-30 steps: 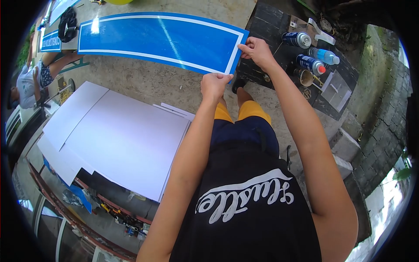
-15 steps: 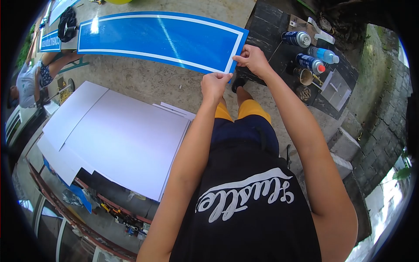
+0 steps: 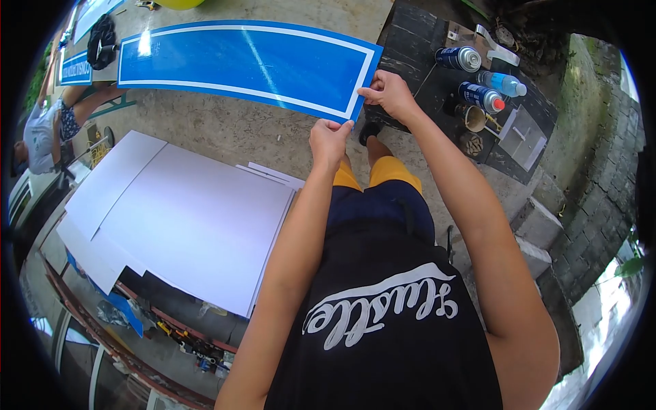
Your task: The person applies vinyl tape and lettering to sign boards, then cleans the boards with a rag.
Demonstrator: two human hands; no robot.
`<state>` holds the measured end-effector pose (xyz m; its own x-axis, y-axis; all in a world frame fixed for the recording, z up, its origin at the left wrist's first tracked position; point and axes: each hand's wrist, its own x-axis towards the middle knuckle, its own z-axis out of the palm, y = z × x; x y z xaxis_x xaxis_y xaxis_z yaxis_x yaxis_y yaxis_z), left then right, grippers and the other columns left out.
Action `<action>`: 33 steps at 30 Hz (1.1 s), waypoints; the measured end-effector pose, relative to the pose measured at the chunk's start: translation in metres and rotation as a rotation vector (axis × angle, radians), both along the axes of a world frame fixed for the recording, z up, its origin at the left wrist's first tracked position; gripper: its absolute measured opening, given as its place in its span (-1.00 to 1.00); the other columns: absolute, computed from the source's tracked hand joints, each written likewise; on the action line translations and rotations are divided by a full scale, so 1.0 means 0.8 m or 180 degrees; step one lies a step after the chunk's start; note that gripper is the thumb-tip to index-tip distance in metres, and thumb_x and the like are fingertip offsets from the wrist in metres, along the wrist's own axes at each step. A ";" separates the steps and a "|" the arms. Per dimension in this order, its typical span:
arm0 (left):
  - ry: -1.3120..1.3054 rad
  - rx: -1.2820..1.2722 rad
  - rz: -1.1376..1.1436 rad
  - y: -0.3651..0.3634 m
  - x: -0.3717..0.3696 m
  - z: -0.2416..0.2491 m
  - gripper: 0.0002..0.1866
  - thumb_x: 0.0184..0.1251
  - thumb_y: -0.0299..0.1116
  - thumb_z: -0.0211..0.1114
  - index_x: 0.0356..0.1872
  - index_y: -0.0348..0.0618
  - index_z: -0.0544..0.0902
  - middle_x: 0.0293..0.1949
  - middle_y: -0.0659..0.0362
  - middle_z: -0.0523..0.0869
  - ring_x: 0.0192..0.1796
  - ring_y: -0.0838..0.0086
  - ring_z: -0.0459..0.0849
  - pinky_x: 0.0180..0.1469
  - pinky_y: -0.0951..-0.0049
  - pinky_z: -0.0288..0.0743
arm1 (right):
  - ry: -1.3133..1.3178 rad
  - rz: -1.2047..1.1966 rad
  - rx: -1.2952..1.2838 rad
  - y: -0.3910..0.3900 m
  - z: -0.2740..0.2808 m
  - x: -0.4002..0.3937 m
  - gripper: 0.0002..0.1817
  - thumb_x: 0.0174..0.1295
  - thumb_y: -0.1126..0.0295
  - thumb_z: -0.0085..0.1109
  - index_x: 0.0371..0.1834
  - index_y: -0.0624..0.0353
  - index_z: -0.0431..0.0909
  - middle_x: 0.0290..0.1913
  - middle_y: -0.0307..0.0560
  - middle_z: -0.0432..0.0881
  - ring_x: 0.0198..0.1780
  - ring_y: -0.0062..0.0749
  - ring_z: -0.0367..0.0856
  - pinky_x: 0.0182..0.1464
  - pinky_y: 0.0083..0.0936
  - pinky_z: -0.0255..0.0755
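Your right hand has just slid down the short end of the long blue panel with a white border line, and it now sits close to your left hand. The view has also shifted slightly, so everything lies a little differently in it. Your right thumb and fingertips are closed on the end edge, while your left thumb and fingers pinch the adjoining corner. Both grips are therefore gathered around this one corner, and no hand holds the other corner of that end.

The panel stretches away to your left, its far end near a black, crumpled item. What supports it there, you cannot tell from here. Large white flat sheets lie below it, apart from the blue surface.

On the dark worktop to your right, a silver-topped spray can and a red-nozzled spray can lie beside a clear plastic bottle with a blue label. Another person is well apart, at the far left.
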<state>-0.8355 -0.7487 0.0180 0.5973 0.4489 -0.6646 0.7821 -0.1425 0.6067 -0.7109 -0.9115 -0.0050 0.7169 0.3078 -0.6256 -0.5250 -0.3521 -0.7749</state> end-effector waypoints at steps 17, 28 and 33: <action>0.0074 -0.0134 0.0025 0.001 -0.002 0.003 -0.67 0.23 -0.35 0.66 -0.30 -0.25 0.61 -0.40 0.29 0.65 -0.39 0.67 0.51 -0.35 0.59 0.42 | 0.0027 0.0026 -0.0006 0.001 0.001 -0.006 -0.65 0.21 0.38 0.55 -0.06 0.36 0.66 -0.24 0.06 0.83 -0.26 -0.37 0.83 -0.16 -0.47 0.68; 0.0037 0.0042 0.0007 0.004 -0.007 -0.013 -0.61 0.11 -0.25 0.71 -0.38 -0.26 0.63 -0.42 0.11 0.75 -0.37 0.40 0.69 -0.22 0.32 0.58 | -0.0045 0.0065 0.0005 0.001 0.000 -0.008 -0.65 0.21 0.36 0.56 -0.08 0.36 0.65 -0.26 0.05 0.83 -0.28 -0.40 0.82 -0.18 -0.46 0.67; 0.0152 0.0092 0.0015 0.002 -0.005 -0.009 -0.60 0.11 -0.25 0.71 -0.38 -0.25 0.62 -0.42 0.12 0.74 -0.38 0.42 0.68 -0.23 0.33 0.58 | 0.0009 0.0195 -0.0109 0.002 0.007 -0.006 -0.65 0.29 0.43 0.50 0.03 0.37 0.64 -0.20 0.00 0.81 -0.24 -0.43 0.80 -0.12 -0.50 0.72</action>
